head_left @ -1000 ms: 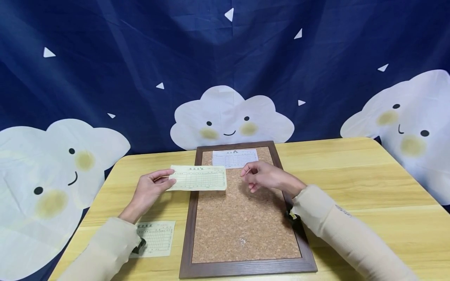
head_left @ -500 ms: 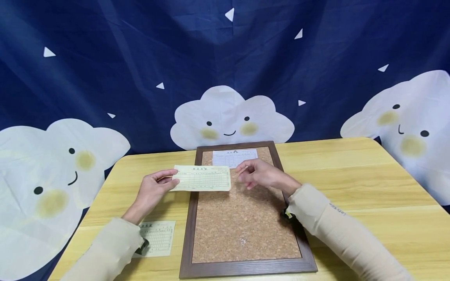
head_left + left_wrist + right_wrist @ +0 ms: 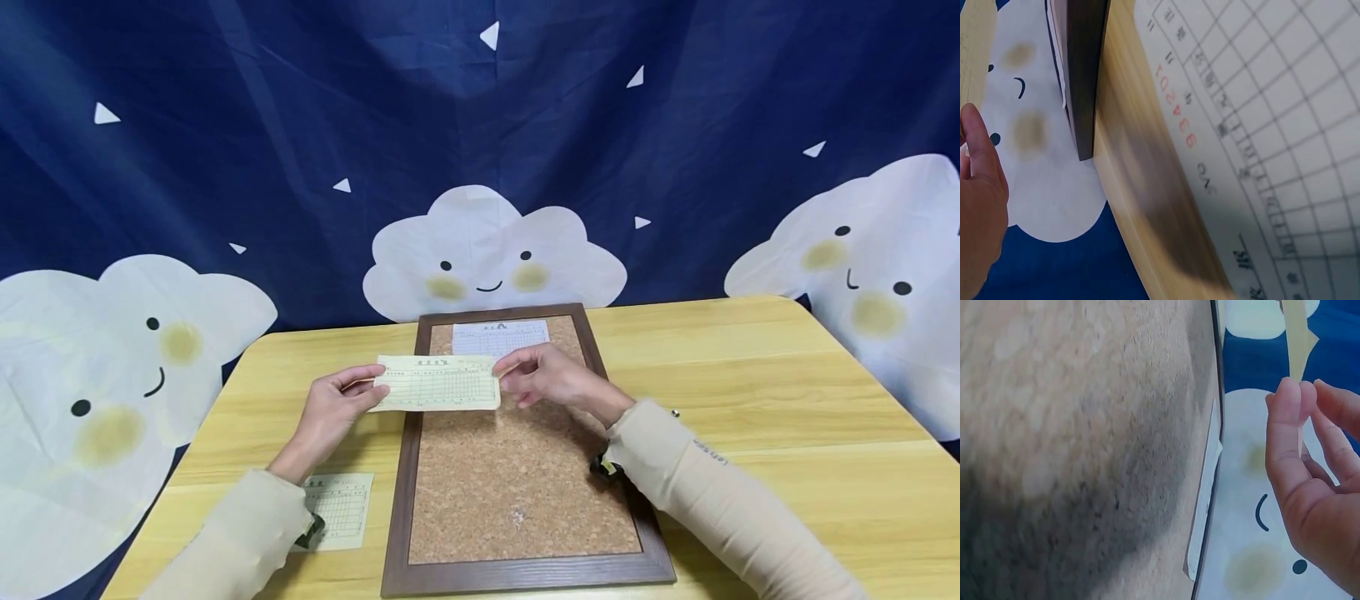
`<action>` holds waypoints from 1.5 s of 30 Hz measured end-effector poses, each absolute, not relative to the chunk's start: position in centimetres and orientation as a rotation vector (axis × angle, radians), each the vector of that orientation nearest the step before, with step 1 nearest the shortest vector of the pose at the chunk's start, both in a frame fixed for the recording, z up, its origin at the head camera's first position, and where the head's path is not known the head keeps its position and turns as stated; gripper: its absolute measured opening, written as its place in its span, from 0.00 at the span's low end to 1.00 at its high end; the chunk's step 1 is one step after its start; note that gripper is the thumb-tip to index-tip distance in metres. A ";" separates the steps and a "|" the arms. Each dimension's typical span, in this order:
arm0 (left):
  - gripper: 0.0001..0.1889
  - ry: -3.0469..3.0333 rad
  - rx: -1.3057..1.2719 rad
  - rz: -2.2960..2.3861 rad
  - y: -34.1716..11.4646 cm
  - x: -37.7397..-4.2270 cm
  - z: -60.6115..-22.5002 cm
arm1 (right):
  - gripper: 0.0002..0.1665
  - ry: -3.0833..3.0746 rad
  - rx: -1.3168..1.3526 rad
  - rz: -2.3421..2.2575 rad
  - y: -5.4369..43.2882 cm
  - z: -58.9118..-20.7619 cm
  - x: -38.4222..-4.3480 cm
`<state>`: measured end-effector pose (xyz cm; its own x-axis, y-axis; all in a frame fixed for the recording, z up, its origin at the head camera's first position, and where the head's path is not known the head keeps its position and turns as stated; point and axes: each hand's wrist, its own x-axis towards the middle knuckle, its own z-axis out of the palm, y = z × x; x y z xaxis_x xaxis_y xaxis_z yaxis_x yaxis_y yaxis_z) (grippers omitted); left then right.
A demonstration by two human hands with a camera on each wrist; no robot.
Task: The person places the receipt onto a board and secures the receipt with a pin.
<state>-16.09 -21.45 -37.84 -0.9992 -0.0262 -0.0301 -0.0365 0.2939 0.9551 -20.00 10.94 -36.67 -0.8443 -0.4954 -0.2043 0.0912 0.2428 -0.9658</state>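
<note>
A pale yellow printed form (image 3: 438, 385) is held level above the upper part of a framed cork board (image 3: 517, 500). My left hand (image 3: 337, 404) pinches its left edge between thumb and fingers. At its right edge, my right hand (image 3: 551, 379) pinches the paper with its fingertips. The right wrist view shows the form (image 3: 1297, 344) edge-on, running down into the fingertips of the right hand (image 3: 1316, 469). In the left wrist view, only part of the left hand (image 3: 982, 212) shows at the border. Behind the held form, a white printed form (image 3: 498, 335) lies on the board near its top.
Another printed form (image 3: 341, 512) lies on the wooden table (image 3: 750, 358) left of the board, partly hidden by my left sleeve. A small shiny item (image 3: 676, 412) sits on the table beside my right sleeve. A dark blue cloth (image 3: 562, 100) with clouds hangs behind the table.
My left hand has carried the yellow form a little to the right. My right hand has moved slightly left and now grips the form's right edge.
</note>
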 end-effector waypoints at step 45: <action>0.20 2.387 0.130 1.853 -18.3 -17.3 -38.0 | 0.14 2.208 -0.201 -1.684 13.1 -37.0 -20.4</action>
<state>-17.29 -18.27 -38.00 -0.9895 0.1390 -0.0398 -0.0040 0.2484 0.9686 -20.45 13.12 -37.03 -0.9268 -0.3223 -0.1929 0.1008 0.2812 -0.9543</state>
